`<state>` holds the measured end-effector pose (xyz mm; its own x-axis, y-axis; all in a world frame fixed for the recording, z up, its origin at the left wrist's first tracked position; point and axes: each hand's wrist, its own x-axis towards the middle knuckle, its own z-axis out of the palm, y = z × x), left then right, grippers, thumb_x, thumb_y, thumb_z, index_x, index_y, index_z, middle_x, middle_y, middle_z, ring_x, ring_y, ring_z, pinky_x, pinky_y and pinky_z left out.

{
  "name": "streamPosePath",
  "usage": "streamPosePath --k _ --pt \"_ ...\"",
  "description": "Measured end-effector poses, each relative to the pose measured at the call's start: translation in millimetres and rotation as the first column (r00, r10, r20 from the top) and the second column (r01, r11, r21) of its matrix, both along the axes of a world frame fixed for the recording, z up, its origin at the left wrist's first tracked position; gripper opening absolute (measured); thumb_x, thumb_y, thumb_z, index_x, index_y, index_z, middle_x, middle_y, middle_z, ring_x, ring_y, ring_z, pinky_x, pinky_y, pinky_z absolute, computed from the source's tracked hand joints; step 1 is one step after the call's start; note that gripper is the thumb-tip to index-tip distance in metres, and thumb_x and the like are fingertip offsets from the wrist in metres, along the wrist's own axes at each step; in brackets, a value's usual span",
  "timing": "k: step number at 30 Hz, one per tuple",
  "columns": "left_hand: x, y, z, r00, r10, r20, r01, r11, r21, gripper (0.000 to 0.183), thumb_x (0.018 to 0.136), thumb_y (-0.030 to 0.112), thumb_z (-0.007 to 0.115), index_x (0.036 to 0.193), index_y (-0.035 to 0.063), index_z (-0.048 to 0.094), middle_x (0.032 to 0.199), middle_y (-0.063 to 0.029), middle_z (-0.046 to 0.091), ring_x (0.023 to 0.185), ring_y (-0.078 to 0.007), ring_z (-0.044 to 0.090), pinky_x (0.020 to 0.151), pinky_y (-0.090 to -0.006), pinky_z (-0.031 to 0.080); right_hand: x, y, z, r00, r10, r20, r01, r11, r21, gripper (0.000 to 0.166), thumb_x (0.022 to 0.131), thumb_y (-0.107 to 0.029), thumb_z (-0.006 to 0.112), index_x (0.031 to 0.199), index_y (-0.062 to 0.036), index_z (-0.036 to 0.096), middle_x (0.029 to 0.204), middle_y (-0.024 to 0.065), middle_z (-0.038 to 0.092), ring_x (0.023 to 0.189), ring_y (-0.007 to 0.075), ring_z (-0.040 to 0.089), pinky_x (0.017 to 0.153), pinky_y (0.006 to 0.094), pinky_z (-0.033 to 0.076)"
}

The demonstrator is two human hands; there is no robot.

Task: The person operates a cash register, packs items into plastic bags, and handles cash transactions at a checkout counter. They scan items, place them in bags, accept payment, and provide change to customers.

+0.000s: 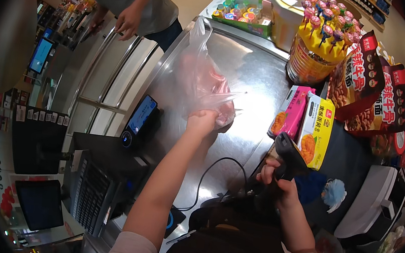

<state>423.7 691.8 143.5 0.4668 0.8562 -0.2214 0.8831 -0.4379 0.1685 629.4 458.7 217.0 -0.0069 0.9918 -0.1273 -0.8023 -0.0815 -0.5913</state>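
My left hand (pixel 202 122) is closed on the near side of a clear plastic bag (pixel 197 75), which rests on a stainless steel counter (pixel 223 140). Through the bag shows something pink and red (pixel 222 85), perhaps meat. In my right hand (pixel 287 188) is a black handheld barcode scanner (pixel 289 155), its head just in front of two snack packs. One is a pink packet (pixel 291 108), the other a yellow and white packet (pixel 316 130) with pastries pictured on it. A black cable (pixel 201 186) loops over the steel beside my right hand.
Two red-black food pouches (pixel 360 77) stand behind the packets, near a lollipop tub (pixel 309 60). To the left are a payment terminal (pixel 142 116), a keyboard (pixel 90 192) and metal rails (pixel 99 77). A person (pixel 138 3) stands beyond the rails. A grey-white machine (pixel 366 201) sits right.
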Motion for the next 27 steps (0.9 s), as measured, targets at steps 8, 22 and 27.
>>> streamPosePath --k 8,22,27 --pt "-109 -137 -13 0.452 0.642 0.619 -0.366 0.767 -0.528 0.012 0.069 -0.004 0.046 0.063 0.0025 0.054 0.063 -0.0025 0.054 0.061 -0.0130 0.051 0.059 -0.0256 0.041 -6 18 -6 0.996 0.030 0.078 -0.024 0.997 -0.076 0.059 0.075 -0.033 0.061 0.124 -0.0020 0.049 0.078 0.0038 0.047 0.080 0.0155 0.049 0.085 0.0325 0.041" --pt "-70 -148 21 0.850 0.483 0.209 -0.368 0.830 -0.420 0.036 0.090 0.022 0.052 0.115 -0.0039 0.056 0.111 -0.0158 0.062 0.099 -0.0243 0.061 0.081 -0.0348 0.050 -18 29 -16 0.997 0.032 0.070 -0.020 0.986 -0.165 0.050 0.075 -0.016 0.059 0.122 0.0025 0.050 0.082 0.0014 0.052 0.078 0.0108 0.049 0.084 0.0308 0.045" --pt "-45 -107 0 0.744 0.496 0.447 -0.211 0.810 -0.547 0.035 0.090 0.020 0.051 0.116 -0.0040 0.056 0.110 -0.0160 0.062 0.097 -0.0243 0.062 0.080 -0.0353 0.050 -12 19 -8 0.996 0.000 0.092 0.020 0.976 -0.216 0.051 0.076 -0.016 0.059 0.122 0.0019 0.049 0.081 0.0009 0.052 0.078 0.0106 0.049 0.083 0.0294 0.044"
